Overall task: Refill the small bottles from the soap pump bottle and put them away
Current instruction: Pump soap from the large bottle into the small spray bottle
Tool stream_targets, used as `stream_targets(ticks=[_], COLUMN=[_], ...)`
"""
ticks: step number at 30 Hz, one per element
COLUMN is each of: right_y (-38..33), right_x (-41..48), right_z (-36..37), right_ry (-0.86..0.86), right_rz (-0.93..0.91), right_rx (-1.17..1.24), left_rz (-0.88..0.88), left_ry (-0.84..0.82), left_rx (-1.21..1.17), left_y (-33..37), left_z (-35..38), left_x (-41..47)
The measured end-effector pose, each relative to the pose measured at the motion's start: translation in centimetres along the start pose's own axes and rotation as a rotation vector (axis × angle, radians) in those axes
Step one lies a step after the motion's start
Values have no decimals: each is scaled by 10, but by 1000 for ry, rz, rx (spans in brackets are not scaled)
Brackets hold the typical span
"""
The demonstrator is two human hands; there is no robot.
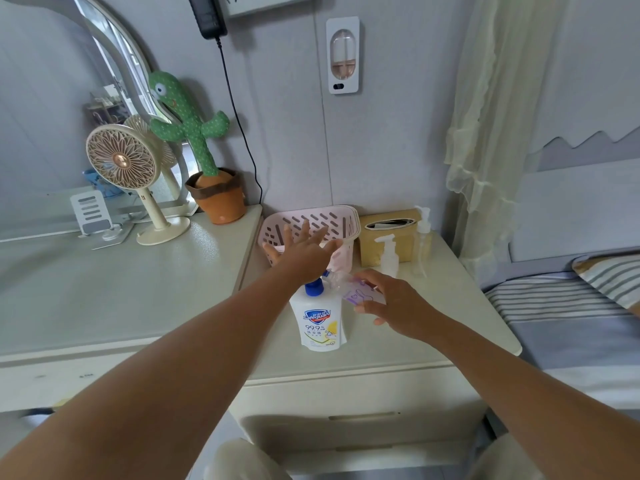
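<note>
soap pump bottle sits under left hand; right hand grips small bottle.

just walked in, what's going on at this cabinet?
A person is refilling a small bottle. The left hand, fingers spread straight, lies over the blue pump top of the Safeguard soap bottle. The right hand holds a small clear bottle tilted at the pump. A short pump bottle and a taller pump bottle wait by the tissue box; the pink basket sits behind.
</note>
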State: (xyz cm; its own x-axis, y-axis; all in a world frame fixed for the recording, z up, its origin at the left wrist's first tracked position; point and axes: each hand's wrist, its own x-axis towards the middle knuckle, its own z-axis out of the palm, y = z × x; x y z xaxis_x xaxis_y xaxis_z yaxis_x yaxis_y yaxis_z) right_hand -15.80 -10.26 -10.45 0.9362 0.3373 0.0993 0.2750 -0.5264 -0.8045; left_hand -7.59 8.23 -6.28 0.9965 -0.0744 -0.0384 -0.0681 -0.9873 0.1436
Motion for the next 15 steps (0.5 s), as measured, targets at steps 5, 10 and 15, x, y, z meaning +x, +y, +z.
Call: stream_targets(ticks=[5,10,15], right_y=[4,6,2], right_x=[1,1,-2], right_z=[2,5,3], right_ry=[-7,-21,-9], right_rz=[12,27,13], right_rx=[20,19,13], left_rz=[24,7,51], left_ry=[9,-13,13], left_rx=[117,34,69], left_y=[-3,7,-1], left_z=[7,5,5], left_x=[3,-14,-1])
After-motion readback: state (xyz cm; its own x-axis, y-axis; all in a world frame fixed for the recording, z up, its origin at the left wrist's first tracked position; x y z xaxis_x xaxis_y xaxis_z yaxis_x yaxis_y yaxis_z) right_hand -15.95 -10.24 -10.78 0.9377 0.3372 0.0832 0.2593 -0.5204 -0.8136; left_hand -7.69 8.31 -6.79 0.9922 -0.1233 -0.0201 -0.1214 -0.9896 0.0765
